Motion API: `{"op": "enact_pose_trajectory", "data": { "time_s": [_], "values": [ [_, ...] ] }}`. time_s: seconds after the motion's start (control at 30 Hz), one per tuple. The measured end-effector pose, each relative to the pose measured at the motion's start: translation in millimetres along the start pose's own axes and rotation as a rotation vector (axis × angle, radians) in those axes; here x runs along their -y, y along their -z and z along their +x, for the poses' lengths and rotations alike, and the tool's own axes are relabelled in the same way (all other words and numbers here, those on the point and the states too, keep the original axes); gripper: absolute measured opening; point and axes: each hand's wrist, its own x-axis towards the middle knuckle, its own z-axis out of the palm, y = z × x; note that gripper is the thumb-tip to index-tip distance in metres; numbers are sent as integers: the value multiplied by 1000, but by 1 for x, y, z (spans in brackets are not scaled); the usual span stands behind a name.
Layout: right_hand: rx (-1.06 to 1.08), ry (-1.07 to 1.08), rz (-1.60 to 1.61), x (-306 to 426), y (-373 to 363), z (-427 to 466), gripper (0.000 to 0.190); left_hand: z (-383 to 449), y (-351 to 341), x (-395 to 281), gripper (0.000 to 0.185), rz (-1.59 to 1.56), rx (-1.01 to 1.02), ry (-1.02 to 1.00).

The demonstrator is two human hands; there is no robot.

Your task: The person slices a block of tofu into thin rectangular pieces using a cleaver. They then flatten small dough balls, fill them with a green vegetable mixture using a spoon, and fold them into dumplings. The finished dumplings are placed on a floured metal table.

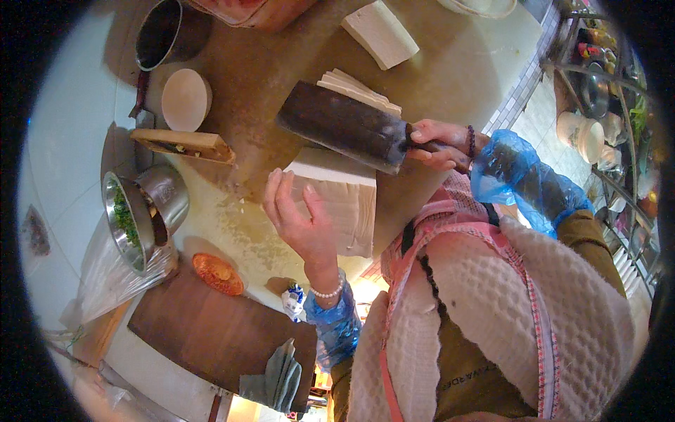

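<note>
My right hand (440,145) is closed around the handle of a wide, dark-bladed cleaver (343,124), whose blade points to the left. Under and beside the blade lies a large pale block, possibly dough or tofu (343,211), with a whiter strip at its upper end. My left hand (303,216) rests at this block's left side, fingers apart and touching its surface. Beyond the cleaver is a stack of thin pale slices (358,89), partly hidden by the blade. Another pale block (381,34) lies farther back on the work surface.
Along the left stand a dark saucepan (158,37), a pale bowl (185,100), a wooden holder (182,143) and a metal bowl of chopped greens (126,221). An orange round object (217,273) lies near a brown board (211,327) with a grey-green cloth (277,377). A shelf stands at right.
</note>
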Motion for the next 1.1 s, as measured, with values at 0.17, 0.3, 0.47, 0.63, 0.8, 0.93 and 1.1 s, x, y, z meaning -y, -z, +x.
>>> {"op": "enact_pose_trajectory", "data": {
  "time_s": [0.17, 0.3, 0.47, 0.63, 0.8, 0.93, 1.1],
  "values": [
    [-365, 207, -851, -2, -70, -14, 25, -6, 5, 15, 33, 43, 29, -11],
    [-665, 170, -1796, -28, -158, -26, 27, -17, 3, 25, 40, -3, 49, -11],
    [-671, 267, -2089, -69, -180, -31, 15, -30, -18, 44, 55, -579, -1, 278],
    [-683, 232, -2064, -72, -179, -29, 16, -34, -20, 55, 62, -814, 40, 365],
    [-709, 112, -2017, -68, -181, -27, 17, -23, -14, 35, 57, -1055, -14, 637],
    [-689, 17, -1985, -61, -186, -26, 18, -15, -14, 21, 49, -1365, -153, 881],
    [-747, 91, -1974, -67, -161, -8, 18, -14, -7, 27, 28, 73, 84, -94]
  ]
}}
